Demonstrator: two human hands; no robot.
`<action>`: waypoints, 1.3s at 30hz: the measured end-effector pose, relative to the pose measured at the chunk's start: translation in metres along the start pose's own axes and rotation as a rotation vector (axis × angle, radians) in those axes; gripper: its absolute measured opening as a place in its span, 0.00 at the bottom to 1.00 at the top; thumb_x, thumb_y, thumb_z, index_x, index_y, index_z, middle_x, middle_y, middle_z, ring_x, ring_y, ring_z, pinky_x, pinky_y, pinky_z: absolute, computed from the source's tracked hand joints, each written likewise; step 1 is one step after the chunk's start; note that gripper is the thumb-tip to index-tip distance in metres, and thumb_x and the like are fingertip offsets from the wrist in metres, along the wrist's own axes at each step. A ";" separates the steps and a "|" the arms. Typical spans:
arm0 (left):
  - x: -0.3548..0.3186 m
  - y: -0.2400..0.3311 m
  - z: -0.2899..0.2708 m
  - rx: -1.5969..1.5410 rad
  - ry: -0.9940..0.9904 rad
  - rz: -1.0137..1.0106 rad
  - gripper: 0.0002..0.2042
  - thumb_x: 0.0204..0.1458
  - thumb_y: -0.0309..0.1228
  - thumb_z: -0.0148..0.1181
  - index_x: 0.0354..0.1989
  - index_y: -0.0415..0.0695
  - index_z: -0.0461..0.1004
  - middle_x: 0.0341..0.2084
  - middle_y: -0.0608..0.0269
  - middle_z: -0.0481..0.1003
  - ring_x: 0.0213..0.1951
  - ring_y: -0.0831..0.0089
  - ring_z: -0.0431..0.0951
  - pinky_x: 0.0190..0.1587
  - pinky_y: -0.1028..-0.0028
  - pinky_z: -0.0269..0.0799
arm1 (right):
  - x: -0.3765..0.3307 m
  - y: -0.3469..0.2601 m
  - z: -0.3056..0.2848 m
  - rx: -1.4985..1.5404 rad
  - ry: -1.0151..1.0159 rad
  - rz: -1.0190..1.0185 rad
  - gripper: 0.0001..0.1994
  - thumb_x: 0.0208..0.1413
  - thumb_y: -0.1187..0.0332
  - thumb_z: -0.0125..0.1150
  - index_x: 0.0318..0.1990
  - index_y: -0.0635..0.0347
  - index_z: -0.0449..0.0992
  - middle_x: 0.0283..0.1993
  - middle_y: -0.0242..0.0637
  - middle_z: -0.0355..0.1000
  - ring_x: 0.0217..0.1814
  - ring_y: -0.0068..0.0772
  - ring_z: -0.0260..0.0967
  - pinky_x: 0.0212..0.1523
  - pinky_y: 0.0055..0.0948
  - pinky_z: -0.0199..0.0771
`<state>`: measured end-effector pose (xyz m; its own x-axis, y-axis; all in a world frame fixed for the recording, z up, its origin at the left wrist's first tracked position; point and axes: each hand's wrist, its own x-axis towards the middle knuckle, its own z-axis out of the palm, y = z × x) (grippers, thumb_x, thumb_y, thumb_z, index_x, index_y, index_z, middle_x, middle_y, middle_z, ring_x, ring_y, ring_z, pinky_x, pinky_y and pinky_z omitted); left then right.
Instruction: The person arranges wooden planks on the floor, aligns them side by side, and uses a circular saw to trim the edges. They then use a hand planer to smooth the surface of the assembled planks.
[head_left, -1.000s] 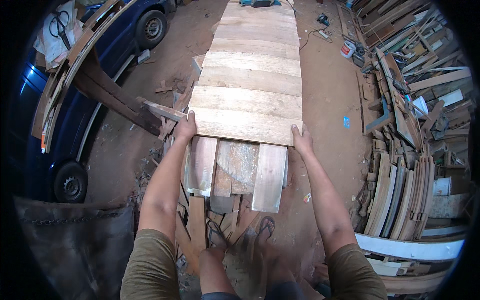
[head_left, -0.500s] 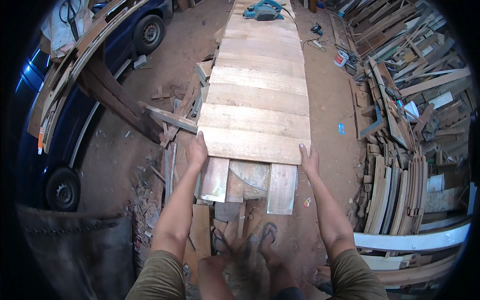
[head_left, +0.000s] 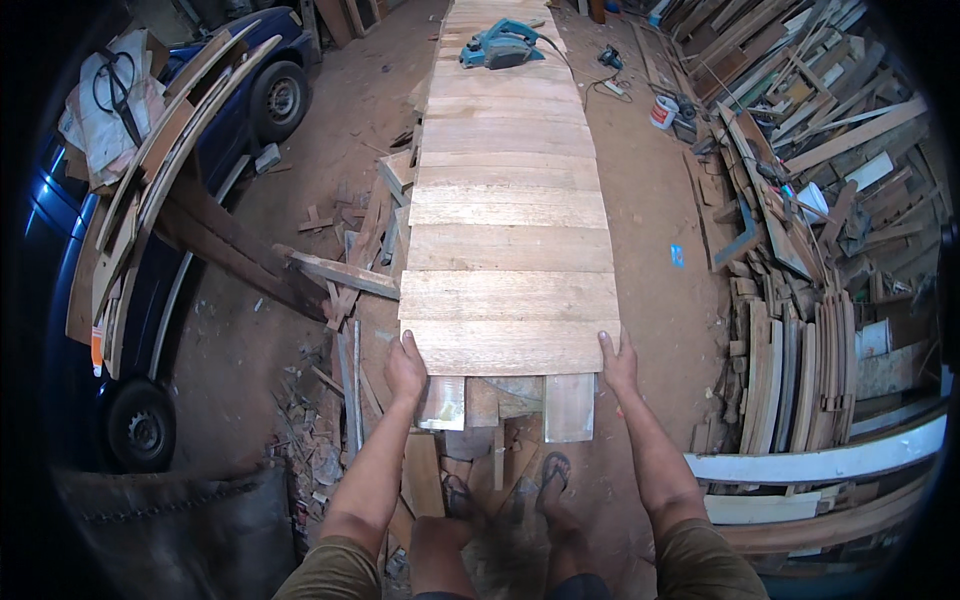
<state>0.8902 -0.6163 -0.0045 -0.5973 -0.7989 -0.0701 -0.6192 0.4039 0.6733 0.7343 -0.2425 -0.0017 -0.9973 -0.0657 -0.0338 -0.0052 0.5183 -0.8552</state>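
With the fingers of your left hand (head_left: 405, 368) and right hand (head_left: 619, 362), you grasp the nearest board (head_left: 510, 350) by its ends; beyond, a row of boards (head_left: 510, 205) already lies side by side, lower planks (head_left: 568, 408) protruding uncovered.

a planer (head_left: 500, 46) lies on the boards (head_left: 508, 248), right of the car (head_left: 236, 108).

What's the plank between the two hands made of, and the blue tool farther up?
The plank looks like bare wood: pale, with fine grain lines and no glossy coat. The blue tool seems smooth plastic, judging by its moulded, coloured body; any metal parts are hard to tell.
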 end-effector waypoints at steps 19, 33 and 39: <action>-0.107 -0.124 -0.008 -0.484 -0.172 0.078 0.21 0.65 0.42 0.55 0.57 0.36 0.73 0.39 0.57 0.80 0.38 0.75 0.77 0.42 0.76 0.73 | -0.058 0.074 -0.003 0.564 -0.090 0.039 0.29 0.66 0.50 0.56 0.61 0.69 0.68 0.56 0.49 0.73 0.58 0.40 0.72 0.60 0.39 0.72; -0.094 -0.135 -0.002 -0.275 -0.210 0.194 0.25 0.60 0.57 0.56 0.28 0.45 0.79 0.15 0.77 0.66 0.19 0.85 0.59 0.22 0.80 0.50 | -0.098 0.111 0.015 0.494 -0.140 -0.371 0.26 0.58 0.60 0.66 0.58 0.71 0.75 0.52 0.45 0.77 0.52 0.30 0.74 0.55 0.27 0.71; -0.115 -0.156 -0.008 -0.480 -0.141 0.252 0.19 0.64 0.46 0.56 0.42 0.40 0.79 0.22 0.75 0.69 0.26 0.85 0.67 0.30 0.82 0.61 | -0.101 0.116 0.014 0.489 -0.109 -0.332 0.26 0.58 0.62 0.65 0.59 0.72 0.73 0.57 0.47 0.75 0.56 0.32 0.72 0.60 0.27 0.68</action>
<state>1.0599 -0.5908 -0.0956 -0.7794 -0.6236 0.0610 -0.1668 0.3004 0.9391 0.8354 -0.1880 -0.1046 -0.9347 -0.2574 0.2451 -0.2548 0.0043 -0.9670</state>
